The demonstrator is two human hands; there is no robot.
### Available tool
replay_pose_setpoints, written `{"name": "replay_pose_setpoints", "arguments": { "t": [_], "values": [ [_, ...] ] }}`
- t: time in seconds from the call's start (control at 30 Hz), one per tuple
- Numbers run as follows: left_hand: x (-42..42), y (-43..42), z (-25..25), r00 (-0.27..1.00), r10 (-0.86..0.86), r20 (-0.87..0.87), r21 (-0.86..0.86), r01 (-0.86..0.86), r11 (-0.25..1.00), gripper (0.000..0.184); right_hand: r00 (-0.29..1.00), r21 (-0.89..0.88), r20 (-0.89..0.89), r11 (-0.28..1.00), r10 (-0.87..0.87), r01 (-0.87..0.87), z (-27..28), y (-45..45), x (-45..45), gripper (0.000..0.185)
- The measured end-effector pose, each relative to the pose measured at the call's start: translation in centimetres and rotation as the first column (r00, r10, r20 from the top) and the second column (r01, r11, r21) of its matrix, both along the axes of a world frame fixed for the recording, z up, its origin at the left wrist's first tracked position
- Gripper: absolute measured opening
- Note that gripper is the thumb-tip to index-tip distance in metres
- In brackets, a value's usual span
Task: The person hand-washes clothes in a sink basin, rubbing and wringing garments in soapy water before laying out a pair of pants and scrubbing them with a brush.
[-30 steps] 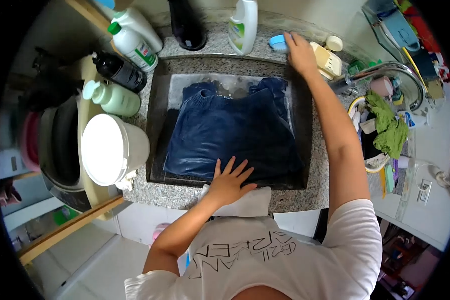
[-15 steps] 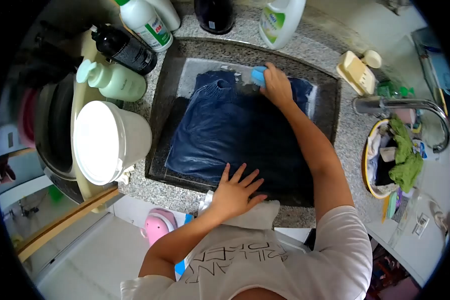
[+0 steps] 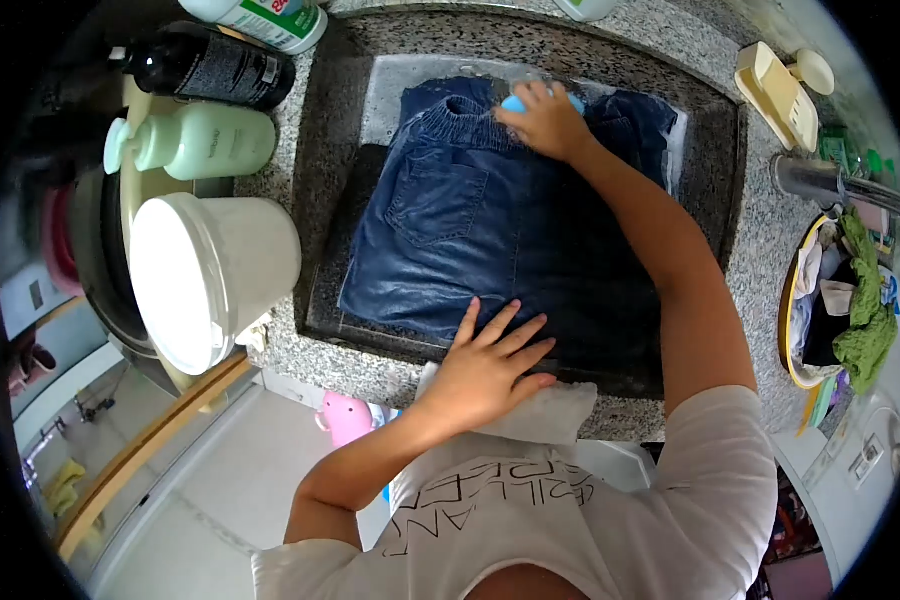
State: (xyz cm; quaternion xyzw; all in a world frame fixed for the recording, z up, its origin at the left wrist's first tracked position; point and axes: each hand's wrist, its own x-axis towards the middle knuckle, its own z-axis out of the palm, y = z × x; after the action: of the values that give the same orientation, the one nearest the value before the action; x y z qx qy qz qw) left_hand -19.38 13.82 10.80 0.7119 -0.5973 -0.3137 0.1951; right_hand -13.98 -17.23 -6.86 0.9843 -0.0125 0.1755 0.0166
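Observation:
Wet dark blue jeans (image 3: pixel 435 200) lie spread in the stone sink (image 3: pixel 315 170), with a gathered waistband and a pocket showing. My right hand (image 3: pixel 548 122) is closed over a light blue block (image 3: pixel 513 104) at the waistband near the far side. Fingers hide most of the block, so I cannot tell whether it is a brush or soap. Flat on the near edge of the jeans, my left hand (image 3: pixel 485 372) has its fingers spread and grips nothing. A white cloth (image 3: pixel 545 412) lies under its thumb side, over the sink's front rim.
A white lidded bucket (image 3: pixel 255 255), a green pump bottle (image 3: pixel 220 142) and a black bottle (image 3: pixel 225 70) stand to the left. On the right are a metal faucet (image 3: pixel 820 180), a cream soap dish (image 3: pixel 778 98) and a basin with a green cloth (image 3: pixel 865 310).
The view has tilted down and nearer to the sink. My right hand has moved the blue block onto the waistband, and more of the pocket shows. My left hand stays on the near edge.

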Motion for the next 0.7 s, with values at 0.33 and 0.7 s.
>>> {"name": "replay_pose_setpoints", "arguments": {
  "t": [0.33, 0.7],
  "values": [
    [1.9, 2.5, 1.8, 0.983, -0.105, 0.153, 0.252, 0.064, 0.966, 0.06, 0.985, 0.226, 0.095, 0.966, -0.148, 0.123, 4.2, 2.3, -0.3, 0.054],
    [2.1, 3.8, 1.9, 0.973, -0.072, 0.219, 0.228, 0.02, 0.973, 0.067, 0.994, 0.276, -0.039, 0.955, -0.103, 0.11, 4.1, 6.8, -3.1, 0.033]
  ]
}}
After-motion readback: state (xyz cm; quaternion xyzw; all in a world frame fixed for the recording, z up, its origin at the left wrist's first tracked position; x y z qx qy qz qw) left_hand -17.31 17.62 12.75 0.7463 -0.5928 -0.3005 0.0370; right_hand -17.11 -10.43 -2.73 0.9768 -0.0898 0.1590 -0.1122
